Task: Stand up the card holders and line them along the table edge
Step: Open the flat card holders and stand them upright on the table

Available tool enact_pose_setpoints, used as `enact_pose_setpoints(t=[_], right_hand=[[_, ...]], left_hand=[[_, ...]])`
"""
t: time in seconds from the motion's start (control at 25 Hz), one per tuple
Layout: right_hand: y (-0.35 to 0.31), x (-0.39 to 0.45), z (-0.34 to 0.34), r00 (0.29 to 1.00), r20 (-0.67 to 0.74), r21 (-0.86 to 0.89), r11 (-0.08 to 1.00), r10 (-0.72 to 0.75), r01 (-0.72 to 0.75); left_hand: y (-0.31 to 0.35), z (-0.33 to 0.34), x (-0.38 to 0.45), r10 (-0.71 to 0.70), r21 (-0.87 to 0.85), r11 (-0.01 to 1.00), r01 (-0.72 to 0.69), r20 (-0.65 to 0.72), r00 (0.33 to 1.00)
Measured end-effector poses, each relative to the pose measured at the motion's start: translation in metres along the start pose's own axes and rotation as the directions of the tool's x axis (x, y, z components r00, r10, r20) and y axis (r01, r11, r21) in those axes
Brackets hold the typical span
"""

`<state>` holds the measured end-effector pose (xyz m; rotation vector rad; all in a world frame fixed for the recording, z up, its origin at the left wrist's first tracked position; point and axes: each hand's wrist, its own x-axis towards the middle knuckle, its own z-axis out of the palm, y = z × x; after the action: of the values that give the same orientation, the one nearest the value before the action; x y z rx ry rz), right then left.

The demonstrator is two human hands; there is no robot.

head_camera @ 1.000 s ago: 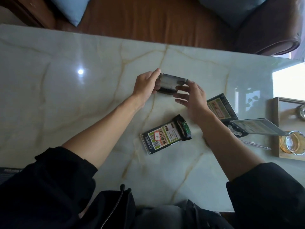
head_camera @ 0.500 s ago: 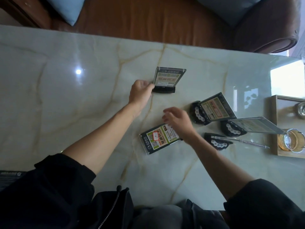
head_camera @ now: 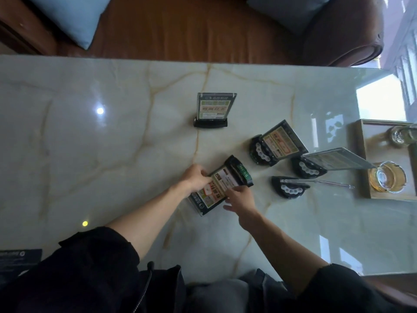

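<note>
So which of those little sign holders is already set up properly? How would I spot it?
Start at the marble table and look toward its far edge, the side by the brown sofa. The card holder standing alone there, upright on its black base with its printed card facing the camera, is the one. The others nearer the wooden tray lie tipped on their sides, and one lies flat between both hands.

Daylight enters from the right, where a blown-out white patch point(head_camera: 379, 98) lies on the glossy marble table point(head_camera: 90, 154) and paler window reflections run down its right side. Two small round glints, a white one point(head_camera: 100, 110) and a yellow one point(head_camera: 85, 223), mark the left half, and the rest is dim and greenish with only soft, faint shadows. The wide lens bows the table's edges, the picture is slightly soft throughout, and the dark sleeves point(head_camera: 79, 267) at the bottom lose nearly all detail.
</note>
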<state>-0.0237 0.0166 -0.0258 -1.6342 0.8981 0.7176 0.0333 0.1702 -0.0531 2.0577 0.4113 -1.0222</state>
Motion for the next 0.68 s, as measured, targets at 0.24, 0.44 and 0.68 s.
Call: enact_pose_setpoints(t=[0.24,0.44,0.68], right_hand=[[0.029,0.003,-0.015,0.992,0.021,0.098,0.987,0.126,-0.127],[0.027,-0.007,-0.031,0.997,-0.028,0.170,0.983,0.069,-0.063],[0.007,-0.012,-0.054,0.998,-0.050,0.313,0.949,-0.034,0.048]], left_hand=[[-0.009,0.012,-0.011,-0.008,0.091,0.996,0.009,-0.014,1.000],[-0.006,0.015,-0.025,0.041,-0.034,0.999,-0.042,-0.016,0.999],[0.030,0.006,-0.043,0.090,-0.316,0.942,-0.111,-0.081,0.993]])
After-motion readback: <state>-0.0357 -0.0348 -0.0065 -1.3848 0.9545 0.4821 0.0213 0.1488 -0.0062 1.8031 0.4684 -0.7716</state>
